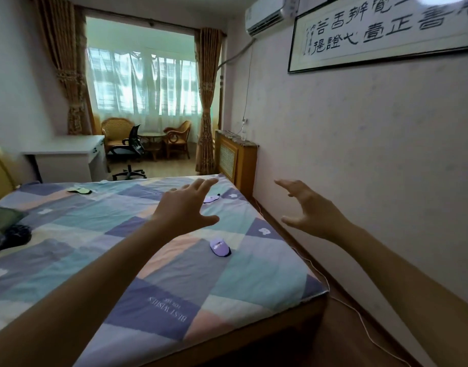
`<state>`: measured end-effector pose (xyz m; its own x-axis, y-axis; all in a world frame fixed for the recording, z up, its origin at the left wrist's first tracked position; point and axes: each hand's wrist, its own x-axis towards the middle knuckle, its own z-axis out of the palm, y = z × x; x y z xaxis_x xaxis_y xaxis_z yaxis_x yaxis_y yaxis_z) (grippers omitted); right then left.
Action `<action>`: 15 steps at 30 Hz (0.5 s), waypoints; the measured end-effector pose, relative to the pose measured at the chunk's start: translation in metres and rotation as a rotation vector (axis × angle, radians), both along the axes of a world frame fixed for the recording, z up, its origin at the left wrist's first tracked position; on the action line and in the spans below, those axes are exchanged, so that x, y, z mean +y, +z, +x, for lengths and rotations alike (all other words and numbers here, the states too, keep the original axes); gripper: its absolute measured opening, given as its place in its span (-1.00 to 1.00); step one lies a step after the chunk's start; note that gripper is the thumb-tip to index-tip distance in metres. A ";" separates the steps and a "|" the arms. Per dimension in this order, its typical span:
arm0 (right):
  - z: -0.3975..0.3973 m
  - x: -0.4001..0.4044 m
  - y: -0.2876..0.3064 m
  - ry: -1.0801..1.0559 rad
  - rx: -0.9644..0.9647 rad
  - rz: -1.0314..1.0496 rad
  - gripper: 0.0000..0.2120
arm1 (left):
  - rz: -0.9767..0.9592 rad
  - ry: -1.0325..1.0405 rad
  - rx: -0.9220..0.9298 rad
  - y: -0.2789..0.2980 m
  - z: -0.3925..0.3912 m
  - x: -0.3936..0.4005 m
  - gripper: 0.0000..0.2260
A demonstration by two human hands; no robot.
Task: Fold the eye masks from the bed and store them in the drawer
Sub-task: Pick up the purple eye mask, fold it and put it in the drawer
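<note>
Patchwork cotton bed [153, 308], oval lilac eye mask [220, 247] lying flat, left hand [183, 207] and right hand [311, 207] above — fingers spread, empty

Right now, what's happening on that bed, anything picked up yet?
Nothing is picked up yet. A person stands by the bed with both arms stretched out; the left hand and right hand are open and hold nothing. Three eye masks lie on the cover: a purple mask nearest, a second purple mask partly hidden behind the left hand, and a green mask at the far left. No drawer is in view.
</note>
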<state>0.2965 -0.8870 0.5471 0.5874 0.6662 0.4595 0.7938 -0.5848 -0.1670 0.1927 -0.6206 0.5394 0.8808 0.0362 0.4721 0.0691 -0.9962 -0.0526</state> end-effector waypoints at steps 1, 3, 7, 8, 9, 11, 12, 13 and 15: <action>0.011 -0.006 -0.002 0.008 0.007 0.010 -0.21 | -0.004 0.003 0.010 -0.001 0.012 -0.007 -0.23; 0.035 -0.012 -0.009 0.020 0.022 0.017 -0.22 | -0.016 0.000 0.027 -0.006 0.036 -0.017 -0.24; 0.093 -0.007 -0.030 0.036 0.051 0.000 -0.22 | -0.005 0.001 0.055 -0.024 0.094 -0.022 -0.25; 0.108 -0.003 -0.036 0.040 0.061 -0.006 -0.23 | -0.003 0.000 0.056 -0.031 0.110 -0.020 -0.25; 0.124 0.001 -0.043 0.043 0.077 -0.009 -0.23 | -0.005 0.002 0.059 -0.037 0.127 -0.018 -0.26; 0.157 0.010 -0.059 0.057 0.130 -0.023 -0.23 | -0.028 0.019 0.080 -0.054 0.160 -0.015 -0.27; 0.173 0.015 -0.068 0.072 0.154 -0.037 -0.22 | -0.046 0.034 0.095 -0.064 0.175 -0.012 -0.27; 0.189 0.019 -0.077 0.084 0.173 -0.056 -0.22 | -0.061 0.048 0.119 -0.073 0.190 -0.009 -0.27; 0.222 0.026 -0.094 0.106 0.197 -0.097 -0.22 | -0.080 0.069 0.179 -0.093 0.218 -0.002 -0.27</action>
